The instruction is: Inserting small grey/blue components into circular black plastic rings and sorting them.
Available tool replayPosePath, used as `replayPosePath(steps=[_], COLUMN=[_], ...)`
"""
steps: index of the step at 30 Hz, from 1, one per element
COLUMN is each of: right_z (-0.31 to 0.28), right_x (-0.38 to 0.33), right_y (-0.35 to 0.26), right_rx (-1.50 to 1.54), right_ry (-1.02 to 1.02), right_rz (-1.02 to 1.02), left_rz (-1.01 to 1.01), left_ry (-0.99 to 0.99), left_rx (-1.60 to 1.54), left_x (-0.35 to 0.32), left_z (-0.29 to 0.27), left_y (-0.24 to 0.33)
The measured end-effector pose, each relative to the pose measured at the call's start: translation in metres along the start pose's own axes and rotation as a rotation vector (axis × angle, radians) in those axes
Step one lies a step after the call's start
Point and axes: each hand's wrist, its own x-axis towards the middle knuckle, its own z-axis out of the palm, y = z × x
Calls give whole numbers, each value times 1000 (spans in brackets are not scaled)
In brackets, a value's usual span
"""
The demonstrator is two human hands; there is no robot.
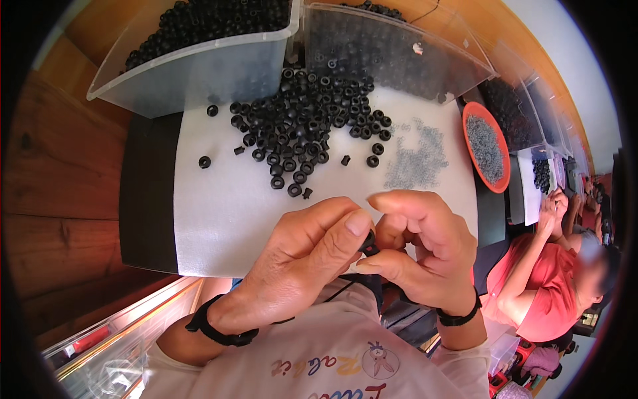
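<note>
Between the thumb and fingers of my left hand (312, 256) sits a small black ring-shaped part (368, 243), mostly covered by the thumb. Close on its right is my right hand (425, 253), with index finger and thumb apart and the other fingers curled in. The right thumb tip lies beside the black part; I cannot tell whether it touches. Beyond my hands, a heap of black ring-shaped parts (299, 149) spreads over the white mat (219, 219), a few lying loose. To the right of the heap are many small clear rings (419, 159).
Two clear bins (199, 76) (399, 56) of black parts stand at the mat's far edge. An orange bowl (506, 159) of small greyish pieces rests at the right. Farther right, a person in a red shirt (545, 292) works at another white surface. Wooden boards (66, 166) line the left.
</note>
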Motion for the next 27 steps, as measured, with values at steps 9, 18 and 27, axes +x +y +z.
replayPosePath(steps=[9, 18, 27], right_z=[-1, 14, 9], right_x=[7, -8, -6], right_y=[-7, 12, 12], right_rx=[-517, -659, -607], right_ry=[43, 114, 75], right_rz=[-263, -379, -338], left_rz=[67, 58, 46], left_ry=[-4, 99, 79], left_rx=[-323, -378, -361], left_x=[7, 9, 7], left_z=[0, 3, 0], left_y=[-10, -17, -20])
